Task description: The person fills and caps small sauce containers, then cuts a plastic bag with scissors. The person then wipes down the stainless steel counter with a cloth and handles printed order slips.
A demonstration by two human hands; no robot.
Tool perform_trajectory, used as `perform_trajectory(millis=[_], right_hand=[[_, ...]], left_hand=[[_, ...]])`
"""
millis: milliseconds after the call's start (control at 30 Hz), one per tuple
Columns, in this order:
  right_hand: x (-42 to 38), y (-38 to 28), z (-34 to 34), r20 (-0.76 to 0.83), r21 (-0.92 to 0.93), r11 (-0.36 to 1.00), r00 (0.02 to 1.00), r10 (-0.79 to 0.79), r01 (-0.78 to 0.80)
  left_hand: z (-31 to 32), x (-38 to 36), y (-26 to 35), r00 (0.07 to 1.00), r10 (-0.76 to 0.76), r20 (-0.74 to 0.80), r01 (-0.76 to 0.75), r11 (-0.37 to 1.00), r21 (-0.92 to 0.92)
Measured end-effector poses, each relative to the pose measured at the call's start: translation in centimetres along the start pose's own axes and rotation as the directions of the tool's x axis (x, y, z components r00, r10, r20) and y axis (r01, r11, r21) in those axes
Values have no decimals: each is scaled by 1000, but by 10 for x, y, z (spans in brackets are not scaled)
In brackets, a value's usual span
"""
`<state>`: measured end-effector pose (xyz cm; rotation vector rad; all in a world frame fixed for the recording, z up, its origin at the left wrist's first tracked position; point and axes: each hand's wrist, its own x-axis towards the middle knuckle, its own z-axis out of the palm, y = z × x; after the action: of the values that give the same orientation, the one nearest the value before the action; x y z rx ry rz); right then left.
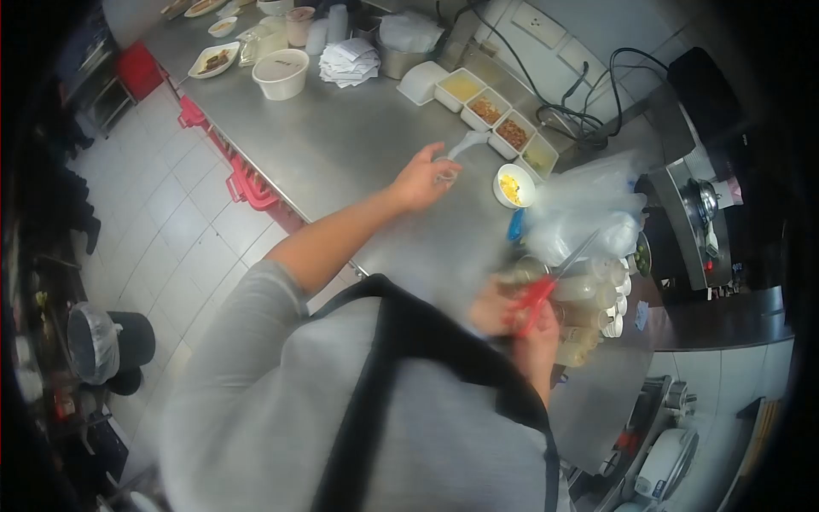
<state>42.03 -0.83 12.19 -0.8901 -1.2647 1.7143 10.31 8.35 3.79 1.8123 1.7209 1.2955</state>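
Viewing from the head camera, I log the left hand (420, 181) stretched out over the steel counter (341, 145), fingers pinched closed on a small clear plastic piece (461, 147), which looks like a wrapper or a thin sachet lifted just off the surface; blur keeps me from saying exactly what it is. The right hand (527, 328) sits close to the body, wrapped shut around the red handles of a pair of scissors (550, 286), with the blades pointing up and away toward a heap of clear plastic bags (589, 209). My judgement: the plastic piece is very light, limp and a little slick, so it will flutter or fold if held loosely; a pinch at one edge or corner, as shown, suits it, leaving the rest free. The scissors are rigid and moderately weighted; the handle loops are the only sensible hold, blades kept clear of the other hand. Just beside the left hand stands a small white bowl (514, 186) with yellow contents, and beyond it a row of white tubs (499, 119) with toppings. Clear lidded cups (589, 294) lie stacked near the scissors, possibly touching the right hand; I cannot tell.
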Motion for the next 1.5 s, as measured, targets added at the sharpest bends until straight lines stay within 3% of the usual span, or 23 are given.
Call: perform_trajectory(millis=[67, 167, 267, 367, 500, 667, 767, 967, 1233, 1367, 1500], right_hand=[[-4, 1, 4, -4, -14, 1000, 1000, 25, -25], [-6, 6, 3, -29, -235, 968, 996, 79, -83], [-8, 8, 7, 56, -262, 956, 987, 152, -133], [-6, 8, 9, 213, -389, 921, 971, 109, -19], [2, -2, 18, 255, -532, 846, 947, 196, -32], [6, -9, 24, 290, -527, 846, 919, 267, -79], [6, -12, 30, 320, -517, 850, 899, 300, -100], [6, -5, 36, 365, -497, 856, 861, 354, -141], [14, -6, 45, 480, -471, 878, 811, 334, -83], [19, 2, 38, 497, -405, 901, 791, 357, -152], [19, 5, 35, 516, -378, 913, 785, 343, -151]], left_hand=[[11, 23, -13, 1000, 16, 10, -17, 997, 70], [11, 39, -23, 992, -95, 82, 103, 989, -106], [-7, 31, -18, 957, -113, 268, 186, 947, -264], [-44, 12, 6, 835, -22, 550, 336, 812, -477], [-86, -14, 45, 777, 144, 613, 396, 645, -654], [-99, -37, 55, 754, 218, 619, 480, 461, -746], [-105, -52, 67, 721, 167, 673, 605, 322, -728], [-94, -72, 63, 721, 194, 665, 644, 167, -747], [-69, -91, 76, 669, 175, 723, 719, 96, -688], [-59, -94, 76, 657, 193, 728, 742, 5, -671], [-55, -96, 78, 633, 185, 752, 764, 10, -645]])
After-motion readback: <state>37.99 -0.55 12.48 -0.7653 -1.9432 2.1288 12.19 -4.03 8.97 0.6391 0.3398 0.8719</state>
